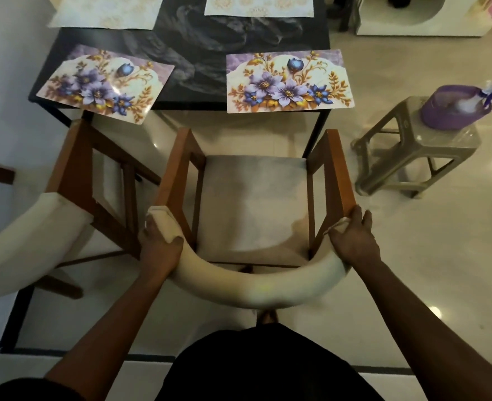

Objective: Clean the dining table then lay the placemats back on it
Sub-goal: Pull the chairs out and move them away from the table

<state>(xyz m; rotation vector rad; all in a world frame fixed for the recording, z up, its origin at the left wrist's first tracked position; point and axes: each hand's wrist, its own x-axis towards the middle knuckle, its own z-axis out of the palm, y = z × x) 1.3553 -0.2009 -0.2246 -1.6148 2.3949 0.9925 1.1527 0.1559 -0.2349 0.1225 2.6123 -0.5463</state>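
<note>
My arms reach down and forward from a dark garment to the chair [253, 204] drawn back from the desk [195, 53]. My left fingers [149, 227] wrap the left end of its curved cream back; my right fingers [365, 219] curl over the right end, where the pad meets the wooden arm. A bit of white shows under the right thumb; I cannot tell whether it is cloth or padding.

Four placemats lie on the black desk. Two floral mats sit at the near edge: the left mat [105, 85] skewed and hanging over the edge, the right mat [289, 81] squarer, its corner past the desk's right side. Two pale mats [105, 10] [259, 5] lie at the far side.

A second chair [73, 169] stands to the left. To the right, a stool [453, 137] on the floor carries a purple basin [453, 111] with a spray bottle [489, 92].
</note>
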